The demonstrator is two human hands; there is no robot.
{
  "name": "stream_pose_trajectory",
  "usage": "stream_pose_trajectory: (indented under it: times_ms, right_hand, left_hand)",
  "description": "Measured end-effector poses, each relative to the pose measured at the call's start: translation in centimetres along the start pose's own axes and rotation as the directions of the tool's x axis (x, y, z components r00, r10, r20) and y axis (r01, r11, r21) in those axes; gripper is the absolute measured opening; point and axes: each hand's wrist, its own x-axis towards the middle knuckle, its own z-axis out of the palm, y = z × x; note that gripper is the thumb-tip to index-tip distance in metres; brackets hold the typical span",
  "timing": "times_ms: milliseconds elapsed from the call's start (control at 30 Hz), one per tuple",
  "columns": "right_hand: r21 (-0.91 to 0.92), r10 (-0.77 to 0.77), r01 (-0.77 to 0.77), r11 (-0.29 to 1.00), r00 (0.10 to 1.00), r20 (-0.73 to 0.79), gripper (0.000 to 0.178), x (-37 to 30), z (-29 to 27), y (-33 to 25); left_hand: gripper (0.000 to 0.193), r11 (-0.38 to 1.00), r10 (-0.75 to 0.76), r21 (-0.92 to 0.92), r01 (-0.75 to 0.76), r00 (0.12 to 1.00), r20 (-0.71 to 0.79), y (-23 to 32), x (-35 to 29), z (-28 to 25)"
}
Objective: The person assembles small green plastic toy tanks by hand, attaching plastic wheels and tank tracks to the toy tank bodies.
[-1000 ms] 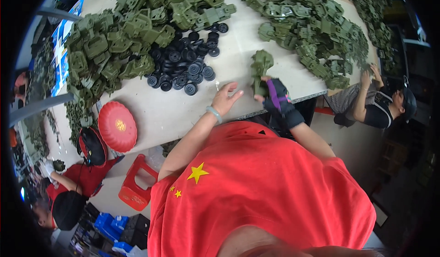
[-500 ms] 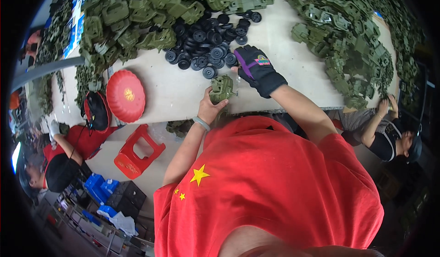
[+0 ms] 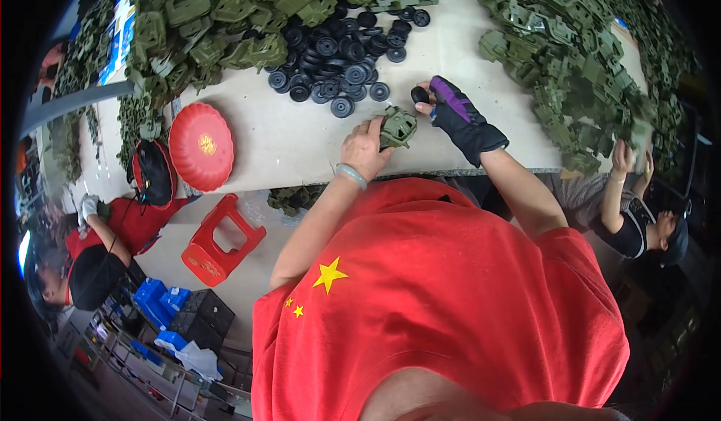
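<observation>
One pale tabletop (image 3: 274,147) is carrying a pile of black wheels (image 3: 338,60). Nearer the person than that pile, the left hand (image 3: 363,150) is gripping an olive-green toy vehicle body (image 3: 398,128); right of the pile, the gloved right hand (image 3: 457,114) is pinching a single black wheel (image 3: 420,95).

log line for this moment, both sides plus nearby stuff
left grip: holds green plastic part | right grip: gloved, holds black wheel | nearby: wheel pile, red dish
</observation>
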Motion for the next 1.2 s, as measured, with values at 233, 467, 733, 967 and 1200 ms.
stream_pose_trajectory:
  times_ms: [233, 467, 733, 967, 1200]
  right_hand:
    - [0.205, 0.249, -0.267, 0.942, 0.962, 0.109, 0.045, -6.7, -0.8, 3.6]
    - [-0.134, 0.122, -0.131, 0.982, 0.990, -0.074, 0.041, -8.1, -1.6, 4.9]
    - [-0.627, -0.312, 0.420, 0.656, 0.907, 0.282, 0.049, -5.3, -2.7, 0.7]
    - [-0.646, -0.193, 0.401, 0.649, 0.909, 0.369, 0.048, -4.6, -2.8, -0.6]
    - [-0.540, -0.295, 0.302, 0.786, 0.950, 0.101, 0.056, -6.9, -1.0, 1.4]
  left_hand:
    - [0.081, 0.933, 0.182, 0.233, -0.276, 0.916, 0.358, 2.0, 4.9, 2.3]
    - [0.089, 0.894, 0.276, 0.295, -0.337, 0.933, 0.229, 1.5, 3.6, 0.2]
    - [0.060, 0.899, 0.314, 0.282, -0.336, 0.942, 0.122, -0.1, 3.0, 2.1]
    - [0.053, 0.889, 0.357, 0.283, -0.360, 0.932, 0.063, -0.3, 2.4, 2.9]
    - [0.033, 0.893, 0.368, 0.306, -0.329, 0.927, -0.075, -0.2, 2.8, 3.9]
